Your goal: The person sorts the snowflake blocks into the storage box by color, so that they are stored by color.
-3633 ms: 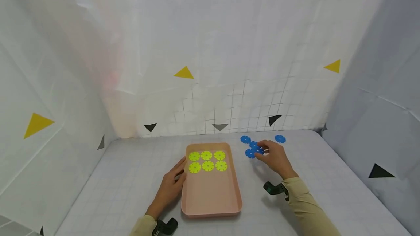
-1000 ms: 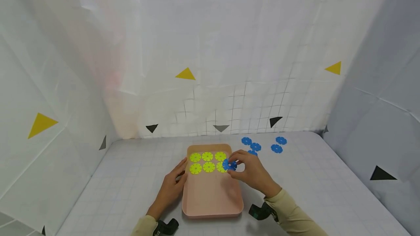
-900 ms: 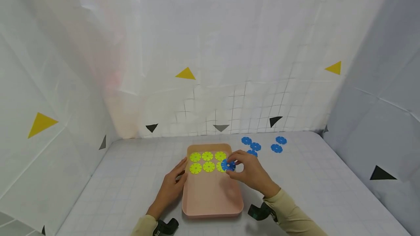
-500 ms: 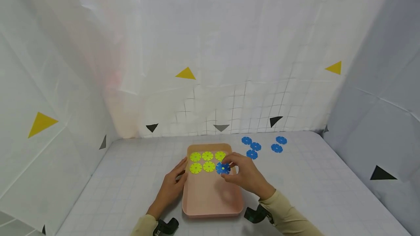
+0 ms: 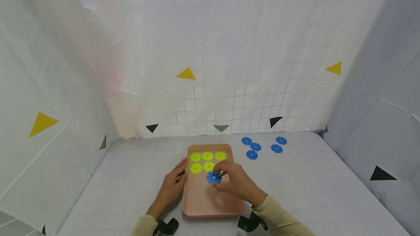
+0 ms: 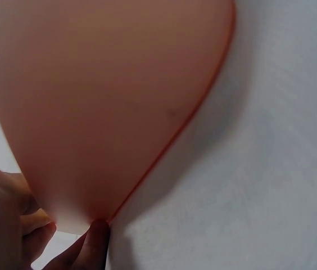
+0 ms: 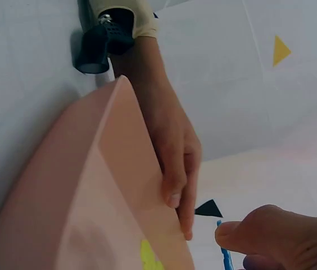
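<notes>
My right hand [image 5: 239,183] pinches a blue notched interlocking disc [image 5: 213,178] between thumb and fingers, above the pink tray [image 5: 213,203]. In the right wrist view, that disc [image 7: 226,257] is seen edge-on beside the thumb [image 7: 254,232]. Yellow-green notched discs [image 5: 195,157] lie in two rows at the tray's far end. The nearer row's right-hand disc is mostly covered by my right hand. My left hand [image 5: 170,187] rests against the outside of the tray's left wall; the right wrist view shows its fingers [image 7: 172,180] lying along that wall.
Several loose blue discs [image 5: 255,146] lie on the white table right of the tray's far end, two of them [image 5: 277,148] a little apart from the others. White sheeting with yellow and black triangles surrounds the table. Each wrist wears a dark camera [image 5: 251,222].
My right hand has carried one blue disc from the group at right to over the tray, then left and nearer, past the lower yellow row. My left hand keeps its place at the tray.
</notes>
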`<action>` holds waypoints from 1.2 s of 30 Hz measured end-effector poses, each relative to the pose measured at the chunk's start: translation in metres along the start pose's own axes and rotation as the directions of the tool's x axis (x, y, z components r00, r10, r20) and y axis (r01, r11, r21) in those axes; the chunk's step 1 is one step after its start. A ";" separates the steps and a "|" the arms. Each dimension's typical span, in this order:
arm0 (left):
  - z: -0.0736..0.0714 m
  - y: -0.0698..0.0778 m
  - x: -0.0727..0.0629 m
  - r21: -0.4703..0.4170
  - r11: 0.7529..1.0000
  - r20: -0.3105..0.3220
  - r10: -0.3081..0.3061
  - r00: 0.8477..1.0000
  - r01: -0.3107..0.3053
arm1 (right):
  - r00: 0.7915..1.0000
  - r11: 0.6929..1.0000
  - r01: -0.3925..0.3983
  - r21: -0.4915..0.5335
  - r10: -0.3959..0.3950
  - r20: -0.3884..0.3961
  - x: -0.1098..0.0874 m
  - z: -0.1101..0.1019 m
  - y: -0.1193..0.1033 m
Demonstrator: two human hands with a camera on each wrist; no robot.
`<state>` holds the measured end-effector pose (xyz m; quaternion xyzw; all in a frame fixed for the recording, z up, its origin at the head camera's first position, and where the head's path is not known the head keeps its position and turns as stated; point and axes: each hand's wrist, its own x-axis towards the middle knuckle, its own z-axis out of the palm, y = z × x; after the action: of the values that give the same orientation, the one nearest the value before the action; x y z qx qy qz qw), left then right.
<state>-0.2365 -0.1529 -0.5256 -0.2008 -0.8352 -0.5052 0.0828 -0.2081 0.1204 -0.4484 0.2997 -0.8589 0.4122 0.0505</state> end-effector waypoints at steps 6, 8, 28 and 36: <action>0.000 -0.001 0.000 0.011 1.000 0.007 -0.006 1.000 0.006 | 0.998 1.000 0.012 0.028 -0.014 0.062 0.000 0.012 0.001; 0.000 -0.001 -0.001 0.014 1.000 0.007 -0.004 1.000 0.004 | 0.997 1.000 0.013 0.027 -0.015 0.075 0.000 0.015 0.002; -0.001 0.000 -0.001 0.003 1.000 0.006 0.006 1.000 -0.006 | 0.973 0.998 0.063 -0.007 -0.060 0.223 0.002 0.041 -0.003; -0.001 -0.001 0.000 0.002 1.000 -0.008 0.031 0.999 -0.031 | 0.950 0.997 0.060 0.051 -0.073 0.302 0.003 0.047 0.002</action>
<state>-0.2366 -0.1538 -0.5259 -0.2116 -0.8323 -0.5036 0.0940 -0.2045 0.0848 -0.4799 0.3893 -0.8372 0.3767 -0.0745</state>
